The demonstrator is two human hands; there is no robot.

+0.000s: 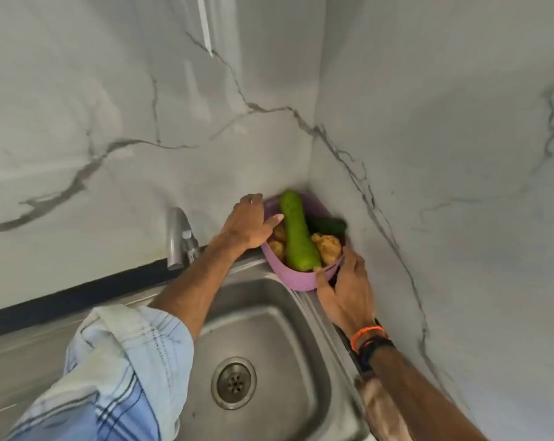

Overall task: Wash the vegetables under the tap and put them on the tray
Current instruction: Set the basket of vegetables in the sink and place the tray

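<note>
- The rolled pale-blue sleeve [126, 354] is nearest the camera, on the left arm, which reaches over the steel sink [269, 313].
- A purple basket [296, 280] sits in the corner where the two marble walls meet, just past the sink's far right rim.
- In it lie the vegetables: a long pale-green gourd [296, 233], a dark cucumber [328, 225] behind it, and yellowish lumps [328, 248] I cannot identify.
- The left hand [248, 226] grips the basket's far-left rim, fingers curled over it.
- The right hand [345, 291] holds the near-right rim, thumb on the basket's front wall.
- The gourd's long axis runs away from the camera, between both hands.
- The tap [180, 238] stands left of the basket, so I judge the basket must come leftward.
- No tray is in view.
</note>
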